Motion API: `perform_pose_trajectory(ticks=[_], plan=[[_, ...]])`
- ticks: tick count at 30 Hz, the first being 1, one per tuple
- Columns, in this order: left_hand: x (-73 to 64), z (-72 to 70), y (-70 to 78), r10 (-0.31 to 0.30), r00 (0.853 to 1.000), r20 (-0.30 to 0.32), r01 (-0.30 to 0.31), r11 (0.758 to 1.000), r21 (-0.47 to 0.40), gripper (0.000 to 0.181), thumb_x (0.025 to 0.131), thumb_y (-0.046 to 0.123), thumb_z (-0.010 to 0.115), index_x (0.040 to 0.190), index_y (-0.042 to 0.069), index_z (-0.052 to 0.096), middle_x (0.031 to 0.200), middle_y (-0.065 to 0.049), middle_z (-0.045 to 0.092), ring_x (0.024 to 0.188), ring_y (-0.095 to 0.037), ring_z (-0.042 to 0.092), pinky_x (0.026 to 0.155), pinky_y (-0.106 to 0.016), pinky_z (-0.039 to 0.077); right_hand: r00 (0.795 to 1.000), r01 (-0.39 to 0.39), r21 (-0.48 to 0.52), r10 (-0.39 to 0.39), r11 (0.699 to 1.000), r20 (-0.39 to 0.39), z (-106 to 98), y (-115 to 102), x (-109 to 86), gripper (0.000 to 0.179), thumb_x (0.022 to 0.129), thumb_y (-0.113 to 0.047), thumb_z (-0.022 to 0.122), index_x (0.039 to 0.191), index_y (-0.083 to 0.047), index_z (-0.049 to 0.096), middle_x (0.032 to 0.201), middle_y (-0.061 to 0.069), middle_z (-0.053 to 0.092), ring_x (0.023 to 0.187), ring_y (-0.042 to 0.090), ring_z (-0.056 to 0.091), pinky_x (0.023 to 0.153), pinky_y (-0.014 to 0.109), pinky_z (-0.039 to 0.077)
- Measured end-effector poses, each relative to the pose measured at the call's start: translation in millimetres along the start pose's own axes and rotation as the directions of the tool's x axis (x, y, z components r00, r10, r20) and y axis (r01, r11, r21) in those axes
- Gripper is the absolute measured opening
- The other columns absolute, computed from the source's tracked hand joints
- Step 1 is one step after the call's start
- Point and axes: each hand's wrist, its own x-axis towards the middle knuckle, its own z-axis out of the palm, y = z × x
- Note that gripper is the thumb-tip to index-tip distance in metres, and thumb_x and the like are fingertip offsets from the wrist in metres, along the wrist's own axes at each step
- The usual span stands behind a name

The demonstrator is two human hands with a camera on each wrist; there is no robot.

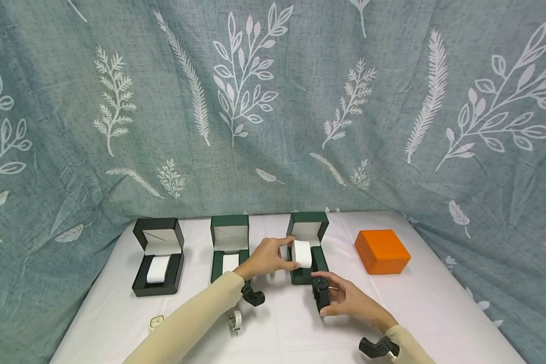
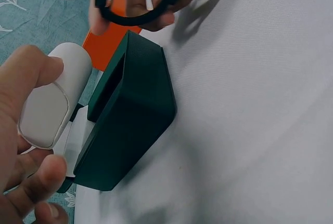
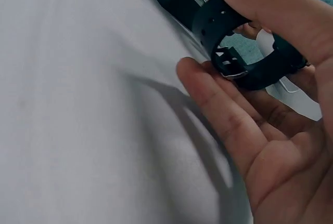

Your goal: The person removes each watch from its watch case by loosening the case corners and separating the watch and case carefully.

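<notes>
A white watch cushion [image 1: 302, 254] is gripped between the thumb and fingers of my left hand [image 1: 269, 257], above an open green watch box [image 1: 320, 263]. In the left wrist view the cushion [image 2: 57, 91] shows its flat end, with the box [image 2: 138, 109] just beyond it. My right hand [image 1: 346, 297] holds a black wristwatch [image 1: 321, 292] by its strap, in front of that box. The right wrist view shows the strap [image 3: 218, 26] closed into a loop at its buckle, raised over the white cloth.
Another green box [image 1: 217, 263] and a black box [image 1: 156, 290], both open with white cushions, stand to the left. An orange box [image 1: 384, 247] sits at the right. A silver watch [image 1: 234, 320] and a gold-rimmed square watch [image 1: 156, 322] lie nearer, beside my left sleeve.
</notes>
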Motion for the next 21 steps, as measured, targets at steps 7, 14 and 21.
perform_pose_trajectory(ticks=[7, 14, 21], plan=[[0.3, 0.1, 1.0, -0.002, 1.000, 0.002, 0.002, 1.000, 0.009, 0.084, 0.086, 0.045, 0.083, 0.153, 0.008, 0.050, 0.097, -0.006, 0.072, 0.045, -0.008, 0.044, 0.045, -0.024, 0.034, 0.998, -0.020, 0.030, 0.018, 0.999, 0.052, 3.6, 5.4, -1.2, 0.087, 0.090, -0.009, 0.081, 0.162, -0.016, 0.032, 0.163, 0.021, 0.030, 0.138, 0.036, 0.049, 0.098, 0.044, 0.052], [0.7, 1.8, 0.8, 0.001, 1.000, -0.003, -0.001, 1.000, 0.011, 0.084, 0.085, 0.046, 0.084, 0.153, 0.008, 0.051, 0.106, -0.005, 0.074, 0.044, -0.009, 0.045, 0.045, -0.025, 0.036, 0.997, -0.066, -0.054, 0.068, 0.996, 0.038, 3.5, 5.6, -2.3, 0.085, 0.090, -0.014, 0.082, 0.161, -0.020, 0.036, 0.145, 0.016, 0.045, 0.108, 0.022, 0.059, 0.084, 0.033, 0.051], [2.2, 3.5, 1.0, -0.009, 1.000, -0.006, 0.009, 1.000, 0.017, 0.085, 0.084, 0.048, 0.084, 0.152, 0.008, 0.052, 0.124, 0.001, 0.071, 0.045, -0.008, 0.047, 0.046, -0.025, 0.037, 0.991, -0.096, -0.069, 0.102, 0.993, 0.082, 1.1, -0.6, -0.6, 0.087, 0.089, -0.012, 0.083, 0.161, -0.010, 0.035, 0.102, 0.007, 0.054, 0.086, 0.015, 0.053, 0.074, 0.028, 0.048]])
